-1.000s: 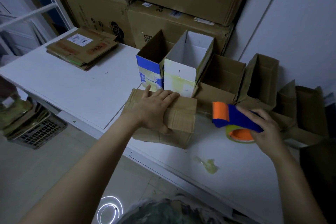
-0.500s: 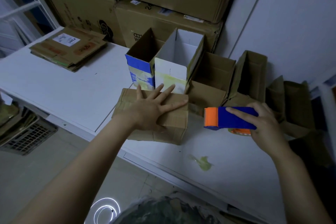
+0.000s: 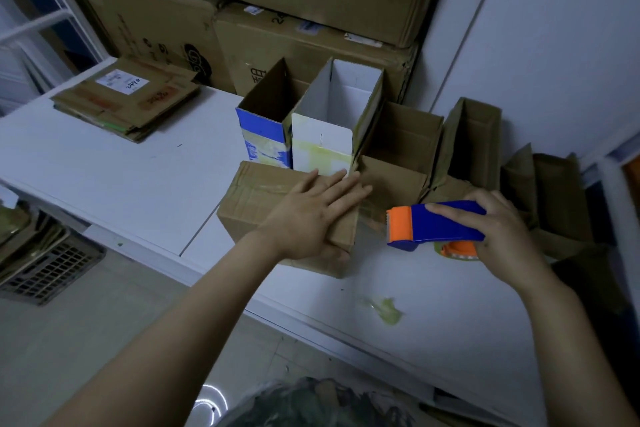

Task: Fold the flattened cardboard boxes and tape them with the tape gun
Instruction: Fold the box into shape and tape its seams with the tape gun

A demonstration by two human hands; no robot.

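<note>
The left hand (image 3: 311, 215) presses flat on the brown cardboard box (image 3: 263, 198) at the white table's (image 3: 138, 177) front edge, its fingers less splayed than before. The right hand (image 3: 502, 232) grips the blue-and-orange tape gun (image 3: 436, 225) just beside the box; the gun is level, as before.

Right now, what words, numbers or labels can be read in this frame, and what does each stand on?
"24", partly hidden, on the brown carton at the back.
Handwriting on the white label of the flattened stack: too unclear to read.
Two red stamps on that stack: blurred.
Black print and logo on the left carton: unreadable.
On the tape gun: no text seen.
</note>
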